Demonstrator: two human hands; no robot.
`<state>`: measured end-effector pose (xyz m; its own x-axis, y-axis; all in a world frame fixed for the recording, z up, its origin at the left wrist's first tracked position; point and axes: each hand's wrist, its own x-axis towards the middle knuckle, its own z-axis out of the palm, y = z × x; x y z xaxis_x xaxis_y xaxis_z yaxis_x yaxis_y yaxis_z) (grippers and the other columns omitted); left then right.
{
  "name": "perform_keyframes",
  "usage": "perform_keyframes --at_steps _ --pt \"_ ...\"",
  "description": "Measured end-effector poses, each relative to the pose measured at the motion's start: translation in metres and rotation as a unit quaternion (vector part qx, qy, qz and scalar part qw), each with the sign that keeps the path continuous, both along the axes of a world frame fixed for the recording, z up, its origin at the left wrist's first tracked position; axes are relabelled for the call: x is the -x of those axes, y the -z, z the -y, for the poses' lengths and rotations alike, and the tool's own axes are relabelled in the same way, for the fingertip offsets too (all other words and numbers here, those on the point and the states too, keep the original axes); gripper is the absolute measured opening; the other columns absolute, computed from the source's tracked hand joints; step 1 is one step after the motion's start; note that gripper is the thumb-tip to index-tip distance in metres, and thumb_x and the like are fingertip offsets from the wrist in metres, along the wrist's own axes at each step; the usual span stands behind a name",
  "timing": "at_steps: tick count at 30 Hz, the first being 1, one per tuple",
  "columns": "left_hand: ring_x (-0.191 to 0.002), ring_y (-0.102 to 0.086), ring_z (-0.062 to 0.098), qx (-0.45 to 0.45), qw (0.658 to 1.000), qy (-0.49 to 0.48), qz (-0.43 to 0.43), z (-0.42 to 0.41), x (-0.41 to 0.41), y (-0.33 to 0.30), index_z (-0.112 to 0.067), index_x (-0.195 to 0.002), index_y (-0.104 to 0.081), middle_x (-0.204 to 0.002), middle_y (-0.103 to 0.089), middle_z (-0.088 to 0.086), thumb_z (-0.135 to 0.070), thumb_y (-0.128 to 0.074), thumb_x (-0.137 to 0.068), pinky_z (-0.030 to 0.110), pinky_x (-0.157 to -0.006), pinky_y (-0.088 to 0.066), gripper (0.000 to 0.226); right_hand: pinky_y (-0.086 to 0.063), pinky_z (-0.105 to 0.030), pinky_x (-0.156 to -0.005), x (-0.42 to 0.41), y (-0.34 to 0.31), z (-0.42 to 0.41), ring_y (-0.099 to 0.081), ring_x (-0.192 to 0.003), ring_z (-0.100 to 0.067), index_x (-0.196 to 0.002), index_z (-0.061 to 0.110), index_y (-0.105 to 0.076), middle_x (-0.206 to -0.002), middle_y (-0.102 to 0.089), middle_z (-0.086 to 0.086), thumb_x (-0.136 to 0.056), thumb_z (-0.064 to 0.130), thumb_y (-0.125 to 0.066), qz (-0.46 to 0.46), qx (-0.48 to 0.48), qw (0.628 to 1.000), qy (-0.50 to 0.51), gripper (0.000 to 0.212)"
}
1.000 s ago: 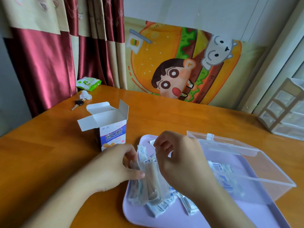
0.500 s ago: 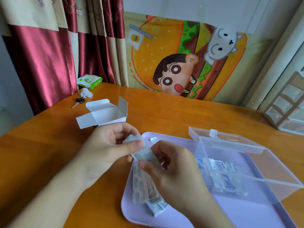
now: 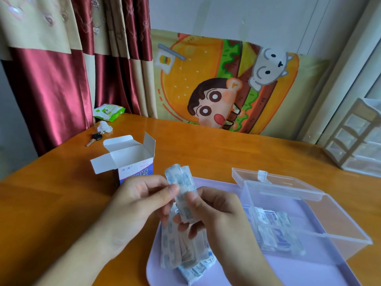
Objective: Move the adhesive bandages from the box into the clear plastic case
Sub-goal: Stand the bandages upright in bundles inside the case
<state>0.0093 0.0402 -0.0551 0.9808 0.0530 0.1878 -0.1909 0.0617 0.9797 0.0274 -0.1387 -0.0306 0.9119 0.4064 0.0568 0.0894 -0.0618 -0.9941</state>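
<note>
In the head view we hold a small stack of adhesive bandages (image 3: 181, 189) between both hands, just above the near-left part of the lilac tray (image 3: 288, 271): our left hand (image 3: 136, 205) pinches the stack's upper half between thumb and curled fingers, and our right hand (image 3: 216, 213) pinches its lower half the same way. We judge these wrapped strips to be very light, thin and floppy, with slick paper that lets them fan apart, so a firm pinch across the middle of the whole stack should serve better than holding one end. They look long, narrow, white with pale blue print. More strips (image 3: 185, 250) lie heaped on the tray below our hands. The clear plastic case (image 3: 309, 213), lid open, sits on the tray's right side with several bandages inside. The opened box (image 3: 132, 159) stands just beyond the tray's left edge.
</note>
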Motion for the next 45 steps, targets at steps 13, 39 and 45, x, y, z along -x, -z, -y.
perform_keyframes --at_steps 13,39,45 --pt "-0.056 -0.057 0.02 0.02 0.998 -0.063 -0.004 0.0 -0.004 0.004 -0.01 -0.087 -0.08 -0.071 -0.07 0.014 -0.035 -0.086 -0.069 0.027 -0.053 -0.051 0.031 -0.046 -0.024 -0.052 -0.002 0.007 0.001 -0.069 -0.055 -0.018 -0.067 0.015 -0.072 -0.065 -0.073 -0.006 -0.09 0.013 -0.078 0.038 0.024 0.997 0.061 0.023" --pt "-0.071 -0.069 0.025 0.064 0.997 -0.027 -0.038 -0.006 -0.003 0.003 -0.007 -0.096 -0.079 -0.091 -0.075 0.024 -0.033 -0.086 -0.064 0.03 -0.059 -0.055 0.041 -0.045 -0.023 -0.049 -0.002 0.004 0.004 -0.065 -0.049 -0.016 -0.074 0.008 -0.072 -0.062 -0.069 -0.01 -0.098 0.016 -0.068 0.079 -0.004 0.994 0.071 0.025" --pt "-0.083 -0.074 0.035 0.051 0.998 -0.022 -0.041 -0.002 -0.002 0.002 -0.003 -0.096 -0.076 -0.096 -0.076 0.024 -0.027 -0.078 -0.08 0.041 -0.07 -0.057 0.029 -0.045 -0.032 -0.052 -0.001 0.005 0.001 -0.064 -0.053 -0.028 -0.078 0.007 -0.074 -0.066 -0.073 -0.011 -0.105 0.023 -0.057 0.064 -0.002 0.997 0.037 0.036"
